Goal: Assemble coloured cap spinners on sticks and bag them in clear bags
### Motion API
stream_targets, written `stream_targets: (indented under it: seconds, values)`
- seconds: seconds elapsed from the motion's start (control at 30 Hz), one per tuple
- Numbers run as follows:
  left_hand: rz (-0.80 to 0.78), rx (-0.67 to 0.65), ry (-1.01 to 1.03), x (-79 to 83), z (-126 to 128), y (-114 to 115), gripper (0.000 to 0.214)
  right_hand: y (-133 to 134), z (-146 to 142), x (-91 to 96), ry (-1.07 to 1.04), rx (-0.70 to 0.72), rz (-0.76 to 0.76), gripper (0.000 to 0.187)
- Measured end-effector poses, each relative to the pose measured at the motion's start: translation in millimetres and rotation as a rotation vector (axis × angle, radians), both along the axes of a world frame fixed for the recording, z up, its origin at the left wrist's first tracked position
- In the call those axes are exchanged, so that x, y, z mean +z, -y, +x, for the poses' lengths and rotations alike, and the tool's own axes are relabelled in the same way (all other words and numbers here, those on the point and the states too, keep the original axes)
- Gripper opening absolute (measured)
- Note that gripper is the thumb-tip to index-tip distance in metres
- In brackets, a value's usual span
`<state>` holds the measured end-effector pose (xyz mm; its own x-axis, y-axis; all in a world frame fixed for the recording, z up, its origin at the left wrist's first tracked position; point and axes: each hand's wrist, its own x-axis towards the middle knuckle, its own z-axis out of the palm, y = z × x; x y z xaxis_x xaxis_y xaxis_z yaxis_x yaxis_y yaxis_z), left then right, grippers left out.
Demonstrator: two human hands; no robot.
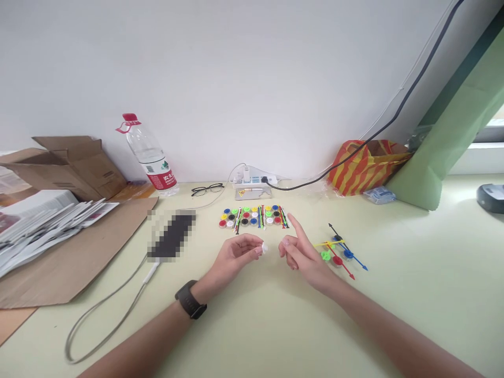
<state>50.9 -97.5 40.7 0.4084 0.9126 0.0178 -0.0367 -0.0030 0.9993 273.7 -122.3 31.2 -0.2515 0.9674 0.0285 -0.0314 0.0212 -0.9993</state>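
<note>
My left hand (pixel 241 253), with a dark watch on its wrist, pinches a small white plastic piece (pixel 264 247) between thumb and fingertips. Across a small gap, my right hand (pixel 301 254) has its index finger stretched out and the others loosely curled; I see nothing held in it. Its index tip is by a bundle of thin coloured arrows (pixel 284 217). Beyond my hands lie rows of small coloured discs (pixel 254 215) with more arrow bundles between them. To the right of my right hand are several discs topped with arrows, including a red one (pixel 337 261) and a blue one (pixel 348 254).
A power strip (pixel 255 181), glasses (pixel 207 189) and a water bottle (pixel 151 157) stand or lie near the wall. Cardboard (pixel 98 252) and a blurred-out dark object (pixel 173 236) with a cable are at left. A striped bag (pixel 362 168) sits back right.
</note>
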Motion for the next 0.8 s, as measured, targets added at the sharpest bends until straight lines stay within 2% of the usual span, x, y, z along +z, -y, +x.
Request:
stream_targets:
  seconds: [0.03,0.13,0.2,0.33,0.43,0.57,0.8]
  values:
    - [0.007,0.012,-0.005,0.2,0,0,0.028,0,-1,-0.4,0.005,0.026,-0.020,0.039]
    - [0.022,0.042,-0.013,0.7,0,-1,0.028,0,0,1.0,0.042,0.153,-0.042,0.065]
    - [0.022,0.048,-0.019,0.5,0,-1,0.028,-1,2,3.4,0.048,0.171,-0.027,0.070]
    - [0.034,0.028,-0.035,-0.9,0,-1,0.027,-3,4,4.5,0.069,0.086,-0.036,0.051]
    - [0.058,-0.015,-0.048,-1.4,0,-1,0.026,-5,2,0.4,0.097,0.084,0.012,0.039]
    - [0.058,-0.088,-0.059,-0.9,1,0,0.024,-5,-2,-4.3,0.160,0.118,0.101,0.033]
    - [0.043,-0.133,-0.075,-0.3,2,2,0.025,-3,-4,-7.5,0.188,0.141,0.142,0.029]
